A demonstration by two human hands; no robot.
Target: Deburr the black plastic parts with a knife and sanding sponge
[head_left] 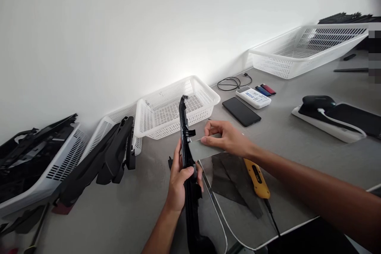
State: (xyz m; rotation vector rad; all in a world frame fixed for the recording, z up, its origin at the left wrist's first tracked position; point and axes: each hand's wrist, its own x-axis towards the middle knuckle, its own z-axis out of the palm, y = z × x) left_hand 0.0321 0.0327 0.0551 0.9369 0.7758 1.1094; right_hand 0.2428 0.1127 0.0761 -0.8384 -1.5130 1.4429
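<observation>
A long, narrow black plastic trim piece (185, 154) stands nearly upright in the view. My left hand (180, 182) is wrapped round its middle, thumb in front and fingertips showing on the far side. Just right of the piece is a pale grey-green flat sheet (205, 150), its left edge against or behind the plastic. My right hand (223, 137) is over this sheet, fingers curled and thumb and index fingertip close together in a pinch. Whatever is between those fingertips is hidden or too small to make out. Part of the sheet lies under the hand.
A white basket (174, 130) stands behind the trim piece. Dark trim parts (110, 152) and a loaded basket (56, 170) are at left. A yellow corded tool (257, 178) lies by dark sheets (228, 178). Phone (241, 111), power bank (253, 97) and another basket (274, 66) sit farther right.
</observation>
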